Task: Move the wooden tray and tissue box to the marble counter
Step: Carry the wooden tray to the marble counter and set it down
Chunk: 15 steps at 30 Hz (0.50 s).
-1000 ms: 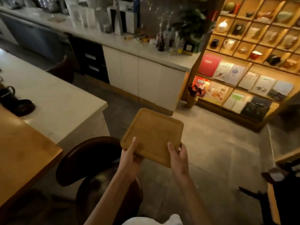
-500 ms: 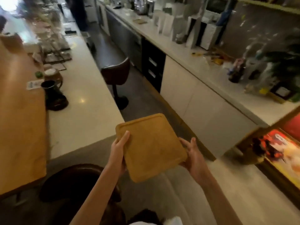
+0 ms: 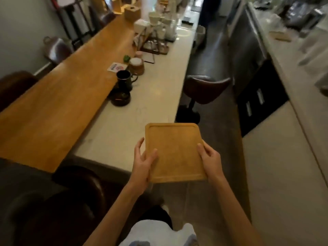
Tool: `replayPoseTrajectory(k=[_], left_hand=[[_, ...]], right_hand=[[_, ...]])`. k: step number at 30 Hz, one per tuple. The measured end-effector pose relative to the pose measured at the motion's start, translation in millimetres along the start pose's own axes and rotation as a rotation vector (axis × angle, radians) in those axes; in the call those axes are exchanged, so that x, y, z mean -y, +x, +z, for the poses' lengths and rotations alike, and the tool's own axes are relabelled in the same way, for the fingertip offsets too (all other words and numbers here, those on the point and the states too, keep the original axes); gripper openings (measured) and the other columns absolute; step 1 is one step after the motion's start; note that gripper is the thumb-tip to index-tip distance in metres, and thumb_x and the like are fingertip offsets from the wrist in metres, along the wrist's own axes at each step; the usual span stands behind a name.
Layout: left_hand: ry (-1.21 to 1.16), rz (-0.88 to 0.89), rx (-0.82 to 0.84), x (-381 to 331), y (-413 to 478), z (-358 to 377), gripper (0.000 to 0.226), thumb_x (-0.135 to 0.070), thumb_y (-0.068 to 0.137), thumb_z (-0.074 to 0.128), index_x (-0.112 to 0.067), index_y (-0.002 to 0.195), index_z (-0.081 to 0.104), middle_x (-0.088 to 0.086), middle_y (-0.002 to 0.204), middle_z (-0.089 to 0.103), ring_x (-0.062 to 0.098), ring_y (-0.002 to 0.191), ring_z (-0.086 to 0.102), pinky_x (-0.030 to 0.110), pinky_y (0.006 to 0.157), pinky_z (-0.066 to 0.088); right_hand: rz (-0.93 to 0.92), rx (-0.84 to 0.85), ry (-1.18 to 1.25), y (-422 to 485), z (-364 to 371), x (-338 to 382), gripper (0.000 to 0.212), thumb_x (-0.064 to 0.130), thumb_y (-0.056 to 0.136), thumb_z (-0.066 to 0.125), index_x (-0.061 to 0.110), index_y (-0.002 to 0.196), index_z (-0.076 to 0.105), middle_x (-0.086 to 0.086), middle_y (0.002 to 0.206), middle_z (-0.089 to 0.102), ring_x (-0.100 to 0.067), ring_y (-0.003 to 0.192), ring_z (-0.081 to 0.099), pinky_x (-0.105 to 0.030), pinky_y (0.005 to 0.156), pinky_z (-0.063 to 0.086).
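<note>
I hold a square wooden tray (image 3: 174,150) level in the air with both hands. My left hand (image 3: 143,164) grips its left edge, thumb on top. My right hand (image 3: 210,159) grips its right edge. The tray hangs over the near right corner of the pale marble counter (image 3: 156,96), partly above the floor. A wooden tissue box (image 3: 132,12) stands far back on the long wooden bar top (image 3: 58,103) that runs along the marble counter's left side.
On the marble counter stand a black mug (image 3: 124,82), a dark ashtray (image 3: 120,99), a lidded cup (image 3: 136,65) and a rack of white cups (image 3: 156,32). A brown stool (image 3: 204,89) stands in the aisle to the right. Dark chairs (image 3: 74,189) sit near me.
My view has swung left, from the shelves and back cabinets to along the counter. The tray has turned square to me and moved over the marble counter's near corner, still in both hands.
</note>
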<state>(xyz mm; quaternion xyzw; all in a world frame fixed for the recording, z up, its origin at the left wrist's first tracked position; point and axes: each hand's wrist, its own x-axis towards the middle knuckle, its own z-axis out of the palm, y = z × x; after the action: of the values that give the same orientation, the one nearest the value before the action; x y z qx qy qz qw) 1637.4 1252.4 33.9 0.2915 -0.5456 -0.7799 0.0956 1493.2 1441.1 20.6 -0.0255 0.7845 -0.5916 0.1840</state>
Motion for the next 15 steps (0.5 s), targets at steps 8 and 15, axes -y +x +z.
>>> replayPoseTrajectory(k=[8,15], left_hand=[[0.169,0.065,-0.599,-7.9,74.1,15.8,0.051,-0.04,0.102,0.045,-0.036,0.151,0.028,-0.01,0.138,0.048,-0.002,0.107,0.054,0.015,0.077,0.05],[0.092,-0.011,-1.086,0.3,102.3,24.7,0.056,-0.04,0.104,0.039,-0.027,0.155,0.022,0.002,0.159,0.033,0.022,0.141,0.039,0.048,0.112,0.039]], right_hand=[[0.008,0.367,-0.038,129.5,63.6,28.0,0.026,0.043,0.1,0.053,0.034,0.121,0.064,0.013,0.104,0.068,-0.007,0.089,0.067,-0.024,0.071,0.05],[-0.118,0.919,-0.253,205.1,130.3,32.3,0.058,0.044,0.1,0.053,0.03,0.152,0.034,0.013,0.135,0.048,0.0,0.109,0.054,-0.026,0.087,0.048]])
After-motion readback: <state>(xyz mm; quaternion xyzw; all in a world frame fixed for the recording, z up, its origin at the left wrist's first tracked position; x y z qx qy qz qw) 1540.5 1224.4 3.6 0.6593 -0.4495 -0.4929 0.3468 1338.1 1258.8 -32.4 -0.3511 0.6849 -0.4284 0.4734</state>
